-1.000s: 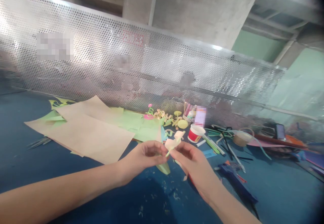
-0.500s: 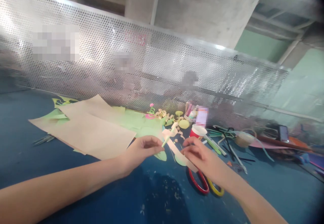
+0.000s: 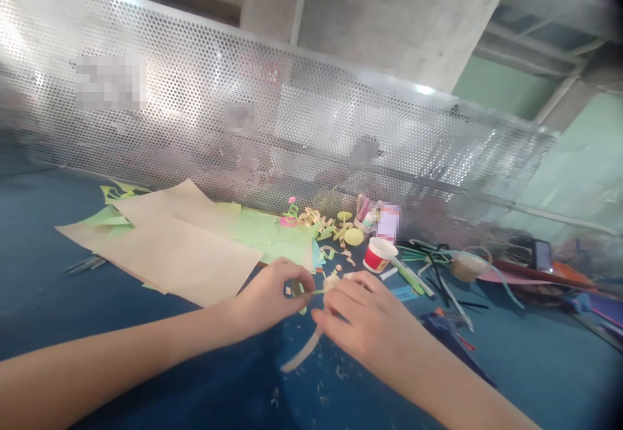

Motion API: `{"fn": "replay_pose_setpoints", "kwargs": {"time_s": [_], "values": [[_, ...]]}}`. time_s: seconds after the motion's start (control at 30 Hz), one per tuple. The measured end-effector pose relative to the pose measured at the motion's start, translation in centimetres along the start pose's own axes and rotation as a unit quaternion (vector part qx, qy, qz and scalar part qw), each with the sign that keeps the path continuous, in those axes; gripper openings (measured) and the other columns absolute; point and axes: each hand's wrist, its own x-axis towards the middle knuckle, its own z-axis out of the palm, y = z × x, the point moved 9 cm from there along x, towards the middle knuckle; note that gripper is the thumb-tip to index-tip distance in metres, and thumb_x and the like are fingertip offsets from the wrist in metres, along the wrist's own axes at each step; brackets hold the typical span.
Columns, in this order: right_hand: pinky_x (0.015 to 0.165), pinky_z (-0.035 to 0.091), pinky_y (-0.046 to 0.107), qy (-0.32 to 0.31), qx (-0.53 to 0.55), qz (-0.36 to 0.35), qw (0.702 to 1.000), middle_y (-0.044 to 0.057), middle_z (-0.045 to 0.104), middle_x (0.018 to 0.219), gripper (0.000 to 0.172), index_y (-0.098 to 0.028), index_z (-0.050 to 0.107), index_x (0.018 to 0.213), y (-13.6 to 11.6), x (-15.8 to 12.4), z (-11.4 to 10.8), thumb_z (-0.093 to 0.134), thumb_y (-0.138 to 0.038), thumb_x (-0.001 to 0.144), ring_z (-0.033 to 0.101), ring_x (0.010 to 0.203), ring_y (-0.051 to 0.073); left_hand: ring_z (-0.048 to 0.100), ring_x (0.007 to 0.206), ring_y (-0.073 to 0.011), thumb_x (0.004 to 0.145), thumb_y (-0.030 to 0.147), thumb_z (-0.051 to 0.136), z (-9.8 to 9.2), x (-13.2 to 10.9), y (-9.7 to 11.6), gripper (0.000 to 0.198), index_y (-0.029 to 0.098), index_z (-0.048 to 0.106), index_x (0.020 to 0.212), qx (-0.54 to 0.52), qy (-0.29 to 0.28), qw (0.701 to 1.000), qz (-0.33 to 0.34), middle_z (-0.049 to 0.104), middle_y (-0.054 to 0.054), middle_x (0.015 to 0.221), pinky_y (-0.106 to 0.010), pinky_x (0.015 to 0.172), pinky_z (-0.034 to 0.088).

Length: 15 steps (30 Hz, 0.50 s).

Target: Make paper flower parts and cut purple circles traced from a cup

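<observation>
The red-and-white paper cup [image 3: 379,255] stands upright on the blue table [image 3: 219,378], and nearer the wearer than the cup, to its left, the two hands meet over the work. The left hand [image 3: 275,290] has thumb and forefinger brought narrowly together on a thin green stem [image 3: 318,291], which runs level toward the right hand [image 3: 370,316]. That hand lies palm down, its fingers bent over a pale peach paper piece [image 3: 329,281] at the stem's far end, left of the cup and a little nearer than it; whether they pinch the paper or only rest against it cannot be told. A curved peach strip [image 3: 302,352] trails from beneath the right thumb, left of the cup and nearer the wearer. Beyond the hands, just left of the cup, lie yellow-green discs [image 3: 354,237]; farther left of it come light green sheets [image 3: 272,238], then large beige sheets [image 3: 180,255]. Green and white sticks [image 3: 411,277] lie close to the cup's right, a tape roll [image 3: 467,264] farther right of it, and a dark blue tool [image 3: 457,346], partly covered by the right forearm, nearer the wearer and right of the cup
</observation>
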Motion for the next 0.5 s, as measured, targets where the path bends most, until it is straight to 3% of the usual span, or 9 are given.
{"fn": "replay_pose_setpoints", "kwargs": {"time_s": [0.17, 0.3, 0.37, 0.4, 0.5], "values": [[0.071, 0.033, 0.033, -0.046, 0.122, 0.070, 0.989, 0.001, 0.060, 0.071, 0.008, -0.020, 0.060, 0.073, 0.9, 1.4, 0.8, 0.056, -0.017, 0.080, 0.049, 0.075, 0.016, 0.054, 0.091, -0.0206, 0.073, 0.016, 0.059, 0.3, -0.8, 2.1, 0.024, 0.022, 0.051, 0.094, 0.033, -0.019, 0.996, 0.079, 0.061, -0.002, 0.085, -0.029, 0.080, 0.041], [0.061, 0.034, 0.026, -0.092, 0.278, 0.170, 0.941, -0.002, 0.056, 0.057, 0.016, -0.020, 0.058, 0.062, 3.0, 1.7, 1.9, 0.054, -0.011, 0.075, 0.049, 0.064, 0.013, 0.058, 0.089, -0.0183, 0.071, 0.012, 0.057, 0.5, -1.1, 2.2, 0.033, 0.020, 0.042, 0.099, 0.016, -0.038, 0.996, 0.079, 0.056, -0.007, 0.102, -0.029, 0.079, 0.042], [0.055, 0.035, 0.023, -0.141, 0.397, 0.210, 0.882, -0.003, 0.058, 0.061, 0.014, -0.020, 0.060, 0.068, 3.8, 1.6, 2.9, 0.053, -0.009, 0.072, 0.050, 0.059, 0.011, 0.058, 0.089, -0.0178, 0.071, 0.011, 0.056, 0.7, -1.1, 2.5, 0.029, 0.020, 0.044, 0.095, 0.014, -0.058, 0.994, 0.089, 0.056, -0.007, 0.103, -0.029, 0.081, 0.042], [0.053, 0.036, 0.022, -0.173, 0.462, 0.226, 0.840, -0.002, 0.060, 0.064, 0.013, -0.020, 0.061, 0.072, 3.9, 1.4, 3.6, 0.053, -0.010, 0.071, 0.051, 0.058, 0.010, 0.059, 0.089, -0.0177, 0.072, 0.011, 0.056, 0.8, -1.1, 2.7, 0.027, 0.020, 0.044, 0.094, 0.009, -0.067, 0.993, 0.095, 0.057, -0.006, 0.101, -0.029, 0.081, 0.042], [0.054, 0.039, 0.019, -0.229, 0.643, 0.266, 0.681, -0.001, 0.060, 0.068, 0.003, -0.017, 0.060, 0.076, 3.8, 0.9, 5.2, 0.060, -0.018, 0.073, 0.053, 0.061, 0.010, 0.060, 0.086, -0.0165, 0.073, 0.014, 0.058, 0.7, -1.0, 3.0, 0.032, 0.020, 0.042, 0.100, -0.026, -0.078, 0.992, 0.093, 0.058, -0.005, 0.100, -0.028, 0.077, 0.044]]}}
